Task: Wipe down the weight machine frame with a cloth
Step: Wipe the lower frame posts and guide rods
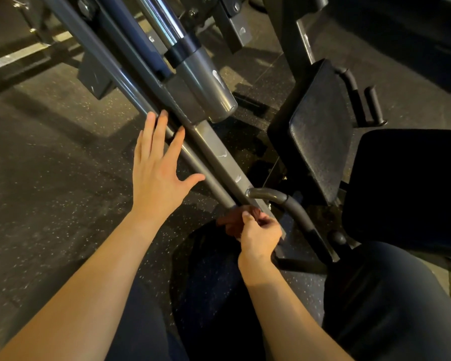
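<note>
The weight machine's grey frame bar (219,152) runs diagonally from the upper left down to the centre, with a thinner grey rail beside it. My left hand (159,162) is spread flat, its straight fingertips touching the rail. My right hand (258,235) grips a dark reddish-brown cloth (232,225) against the lower end of the bar, just below a curved handle (271,195). Much of the cloth is hidden by my fingers.
A black textured foot plate (320,136) and a black seat pad (412,188) stand to the right. A thick grey cylinder (208,84) with chrome rods sits above the bar. Speckled rubber floor (50,165) spreads to the left. My dark-clothed legs fill the bottom.
</note>
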The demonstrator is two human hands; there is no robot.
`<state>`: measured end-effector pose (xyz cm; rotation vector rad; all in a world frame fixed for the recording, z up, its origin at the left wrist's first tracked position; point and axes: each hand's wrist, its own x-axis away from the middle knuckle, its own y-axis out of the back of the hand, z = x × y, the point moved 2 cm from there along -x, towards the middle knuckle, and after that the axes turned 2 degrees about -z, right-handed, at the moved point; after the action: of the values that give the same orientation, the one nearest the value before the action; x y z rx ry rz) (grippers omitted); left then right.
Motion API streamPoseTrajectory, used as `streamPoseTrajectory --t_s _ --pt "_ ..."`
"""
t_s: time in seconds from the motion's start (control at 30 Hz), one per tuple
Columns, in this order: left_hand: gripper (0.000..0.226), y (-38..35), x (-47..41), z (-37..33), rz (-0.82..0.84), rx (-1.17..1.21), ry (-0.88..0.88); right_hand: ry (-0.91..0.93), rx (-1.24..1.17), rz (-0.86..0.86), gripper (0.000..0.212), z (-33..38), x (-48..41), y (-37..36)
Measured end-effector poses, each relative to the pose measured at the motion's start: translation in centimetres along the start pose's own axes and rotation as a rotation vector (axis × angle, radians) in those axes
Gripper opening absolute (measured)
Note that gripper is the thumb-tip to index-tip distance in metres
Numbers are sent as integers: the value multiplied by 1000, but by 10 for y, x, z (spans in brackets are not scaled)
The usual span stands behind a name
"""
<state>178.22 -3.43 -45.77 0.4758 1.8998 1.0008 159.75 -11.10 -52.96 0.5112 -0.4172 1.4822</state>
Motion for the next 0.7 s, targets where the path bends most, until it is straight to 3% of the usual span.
streamPoseTrajectory --t_s 0.17,0.27,0.37,0.57,0.7 --pt "80 2 -1 1 -10 -2 -2 174 -6 117 18 33 14 -27" --pt "57 6 -2 3 -49 18 5 168 -51 235 14 48 24 -40" --pt "51 10 -2 2 -65 38 19 201 -62 365 10 58 29 -34" --pt "57 16 -2 5 -37 63 24 530 84 142 16 57 34 17" --pt "58 15 1 5 -30 61 19 612 256 180 21 38 42 -8"
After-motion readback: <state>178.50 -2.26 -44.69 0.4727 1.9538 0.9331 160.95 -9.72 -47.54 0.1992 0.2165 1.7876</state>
